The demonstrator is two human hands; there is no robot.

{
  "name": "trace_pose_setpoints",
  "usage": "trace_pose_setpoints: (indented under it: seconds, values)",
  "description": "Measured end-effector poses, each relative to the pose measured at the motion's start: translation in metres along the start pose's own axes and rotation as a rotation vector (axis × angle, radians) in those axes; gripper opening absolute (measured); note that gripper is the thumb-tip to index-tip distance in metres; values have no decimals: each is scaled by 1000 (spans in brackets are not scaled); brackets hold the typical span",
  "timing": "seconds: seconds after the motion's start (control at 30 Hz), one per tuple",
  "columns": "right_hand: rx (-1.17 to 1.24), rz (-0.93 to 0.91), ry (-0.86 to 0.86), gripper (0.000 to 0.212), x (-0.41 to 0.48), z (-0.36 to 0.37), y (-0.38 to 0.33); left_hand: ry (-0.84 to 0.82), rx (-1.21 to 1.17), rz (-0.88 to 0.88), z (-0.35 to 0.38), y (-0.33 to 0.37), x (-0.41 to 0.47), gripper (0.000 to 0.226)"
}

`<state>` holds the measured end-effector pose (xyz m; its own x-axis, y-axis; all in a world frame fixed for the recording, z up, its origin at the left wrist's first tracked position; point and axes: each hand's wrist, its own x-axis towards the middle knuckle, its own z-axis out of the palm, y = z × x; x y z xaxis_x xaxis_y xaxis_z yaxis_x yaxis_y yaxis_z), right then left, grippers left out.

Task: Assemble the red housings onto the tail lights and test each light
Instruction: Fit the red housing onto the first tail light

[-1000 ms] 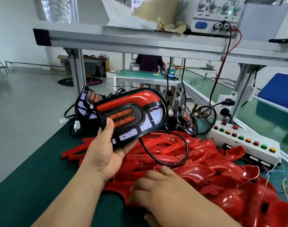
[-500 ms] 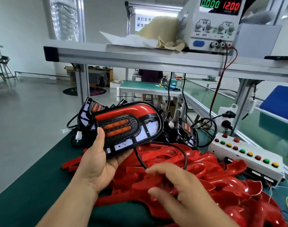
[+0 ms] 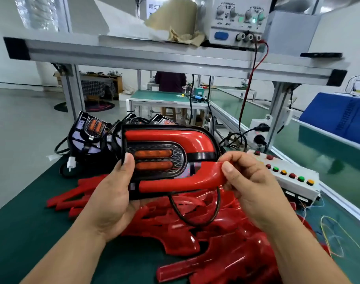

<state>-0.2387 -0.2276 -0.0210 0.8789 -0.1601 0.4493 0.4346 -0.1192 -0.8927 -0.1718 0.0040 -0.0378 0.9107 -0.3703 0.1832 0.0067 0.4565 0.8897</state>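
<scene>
The left hand [image 3: 111,193] grips the tail light [image 3: 158,156] by its left end, thumb on the face, holding it level and higher than half a second ago. The right hand [image 3: 250,181], which was down on the pile of housings [image 3: 226,242] on the counter [image 3: 31,232], now pinches one red housing [image 3: 181,181] by its bend, laid along the light's lower edge.
</scene>
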Motion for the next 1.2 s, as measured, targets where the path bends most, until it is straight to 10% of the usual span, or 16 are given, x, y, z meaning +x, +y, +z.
trace_pose_setpoints:
  seconds: [0.43,0.6,0.8,1.2]
  values:
    - [-135,30,177,8,-5,19,5,-89,68,-24,3,-2,-4,113]
    - [-177,65,234,8,-7,21,5,-93,67,15,3,-5,-5,93]
    - [-277,110,359,55,-9,24,7,-98,2,22,3,-4,-5,76]
    - [327,170,25,63,-13,30,6,-79,-76,17,3,-5,-8,57]
